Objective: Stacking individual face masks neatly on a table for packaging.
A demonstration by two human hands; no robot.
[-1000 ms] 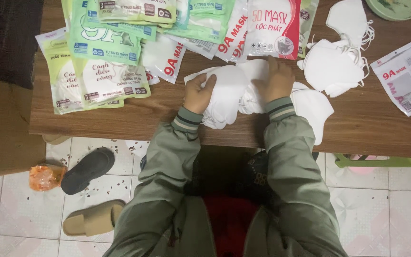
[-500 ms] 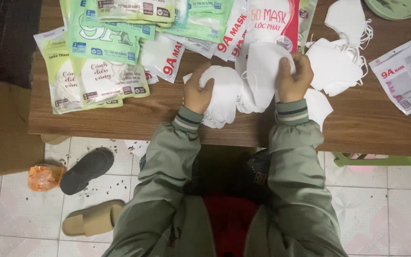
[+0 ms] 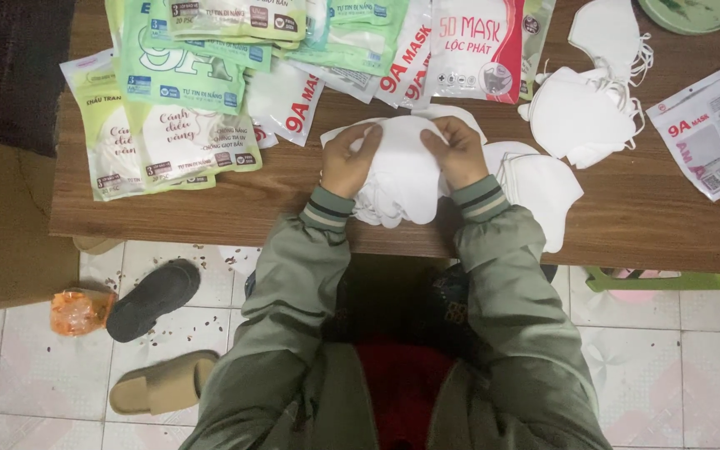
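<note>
Both of my hands grip a small stack of white folded face masks [image 3: 406, 171] just above the near edge of a brown wooden table [image 3: 293, 208]. My left hand [image 3: 350, 158] pinches the stack's left side. My right hand [image 3: 458, 150] pinches its right side, fingers curled over the top. A few more white masks [image 3: 543, 187] lie flat on the table right beside my right wrist. A looser heap of white masks [image 3: 585, 117] with ear loops sits further right and back.
Green and white mask packets [image 3: 168, 117] are piled at the back left. Red and white packets [image 3: 477, 50] lie at the back centre, one packet [image 3: 710, 129] at far right. A green dish [image 3: 693, 12] sits top right. Below are slippers [image 3: 156, 296] on tiled floor.
My right hand came down and left from holding a mask upright; both hands now press the masks together in one stack. My left hand shifted slightly.
</note>
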